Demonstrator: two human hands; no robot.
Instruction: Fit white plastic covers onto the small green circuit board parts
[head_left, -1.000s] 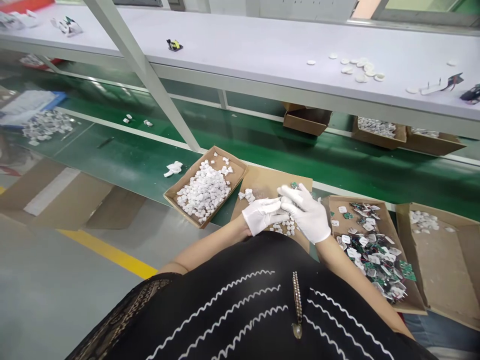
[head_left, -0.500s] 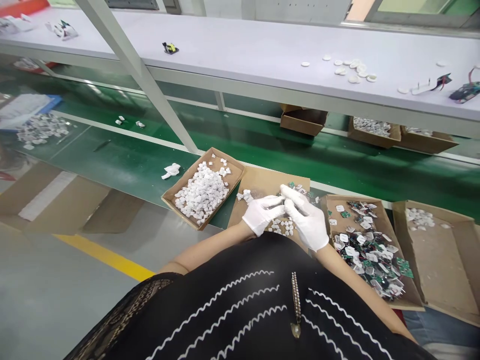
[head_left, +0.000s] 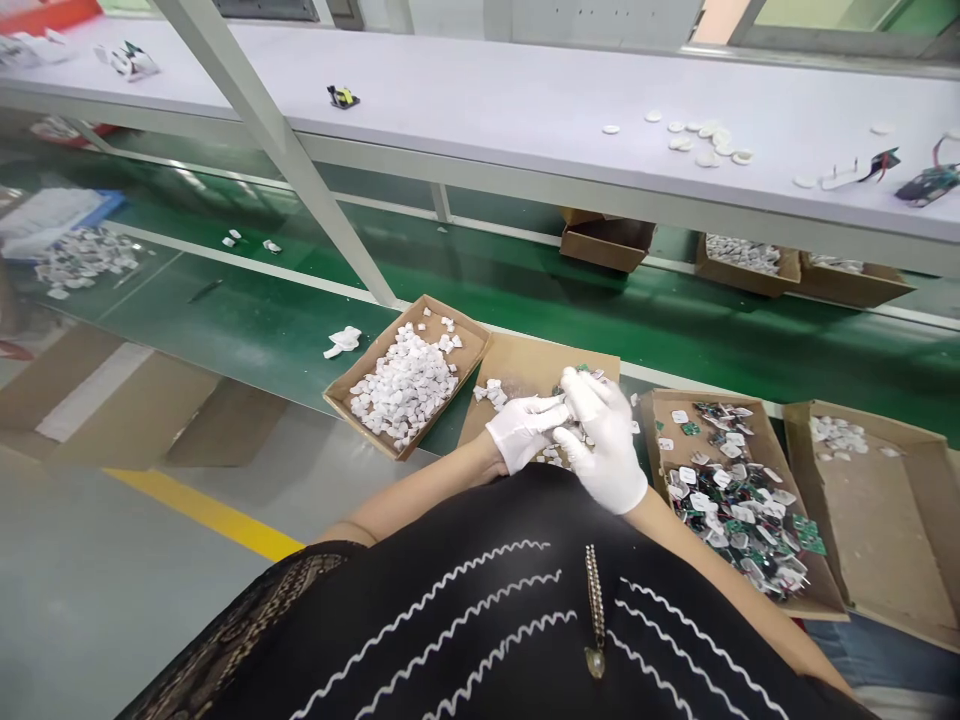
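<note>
Both my hands wear white gloves and meet over the flat middle cardboard sheet (head_left: 525, 362). My left hand (head_left: 523, 429) has its fingers curled and pinched toward the right hand. My right hand (head_left: 604, 436) is closed, fingertips pressed against the left; whatever small part sits between them is hidden. Small white pieces (head_left: 491, 393) lie on the sheet beside the hands. A cardboard tray of white pieces (head_left: 406, 380) stands to the left. A tray of mixed green boards and white parts (head_left: 739, 500) stands to the right.
A further cardboard tray (head_left: 877, 500) with a few white pieces is at far right. The green conveyor belt (head_left: 300, 320) runs behind the trays, with a slanted metal post (head_left: 300, 180). A pale shelf (head_left: 525, 100) above carries white discs (head_left: 705, 140). More boxes (head_left: 607, 240) sit under it.
My right hand has drawn in and curled tighter against the left hand, its fingers no longer stretched out. The view shifted slightly.
</note>
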